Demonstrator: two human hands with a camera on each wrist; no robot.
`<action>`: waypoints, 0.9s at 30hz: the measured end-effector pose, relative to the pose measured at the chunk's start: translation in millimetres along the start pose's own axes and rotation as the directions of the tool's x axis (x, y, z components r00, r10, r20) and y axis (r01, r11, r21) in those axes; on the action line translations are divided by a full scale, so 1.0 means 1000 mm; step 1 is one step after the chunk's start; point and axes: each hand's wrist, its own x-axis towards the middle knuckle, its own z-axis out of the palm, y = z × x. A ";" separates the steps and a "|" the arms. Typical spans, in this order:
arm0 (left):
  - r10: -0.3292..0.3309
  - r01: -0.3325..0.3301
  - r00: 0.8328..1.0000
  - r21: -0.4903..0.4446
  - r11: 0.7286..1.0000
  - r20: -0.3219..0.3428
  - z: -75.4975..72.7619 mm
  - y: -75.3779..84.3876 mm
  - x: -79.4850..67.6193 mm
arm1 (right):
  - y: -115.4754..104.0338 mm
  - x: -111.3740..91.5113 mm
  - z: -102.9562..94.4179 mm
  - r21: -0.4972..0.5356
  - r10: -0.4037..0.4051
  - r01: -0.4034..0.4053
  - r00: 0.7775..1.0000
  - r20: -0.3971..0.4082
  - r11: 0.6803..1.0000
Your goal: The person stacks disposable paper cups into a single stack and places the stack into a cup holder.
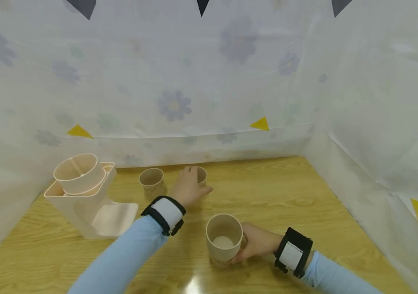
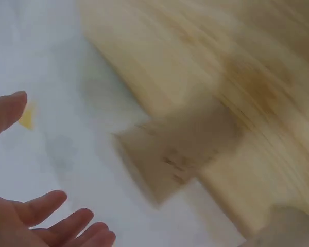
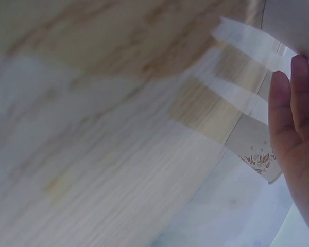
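Our right hand (image 1: pixel 258 241) grips the near beige cup (image 1: pixel 224 241), mid-bench; our left hand (image 1: pixel 188 188), fingers spread, partly hides the far cup (image 1: pixel 202 176). We see brown leaf print (image 3: pixel 260 158) on one cup. A flower-patterned sheet (image 1: pixel 209 81) backs the wood-grain bench (image 1: pixel 267 188). Leftward stand a third cup (image 1: pixel 152 181) and a cream appliance (image 1: pixel 74 212).

The cups (image 1: pixel 217 250) are tan (with brown leafy marks), the sheet (image 1: pixel 209 73) white with purple flowers (image 1: pixel 174 105), sleeves (image 1: pixel 128 255) light blue.
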 end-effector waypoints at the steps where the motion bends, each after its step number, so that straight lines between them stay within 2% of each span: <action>1: -0.033 0.033 0.999 0.015 0.999 -0.011 0.005 -0.005 0.007 | 0.001 0.000 0.001 0.009 0.005 -0.005 1.000 0.005 1.000; 4: -0.095 0.096 0.995 0.081 0.992 -0.016 0.015 -0.016 0.021 | 0.001 0.000 0.002 0.016 -0.001 0.001 1.000 0.012 1.000; 10: -0.140 0.145 0.989 0.183 0.972 -0.040 0.026 -0.027 0.038 | 0.000 0.003 0.003 0.003 -0.014 0.014 1.000 0.007 1.000; 17: -0.222 0.226 0.974 0.139 0.964 -0.044 0.028 -0.036 0.045 | 0.001 0.008 0.008 -0.016 -0.063 0.063 0.998 0.018 0.998; 21: -0.240 0.242 0.970 0.091 0.966 -0.031 0.021 -0.037 0.044 | 0.003 0.011 0.010 -0.012 -0.075 0.075 0.997 0.019 0.997; 27: -0.261 0.261 0.965 -0.043 0.964 -0.008 0.005 -0.037 0.036 | 0.000 0.010 0.008 -0.019 -0.037 0.037 0.999 0.005 0.999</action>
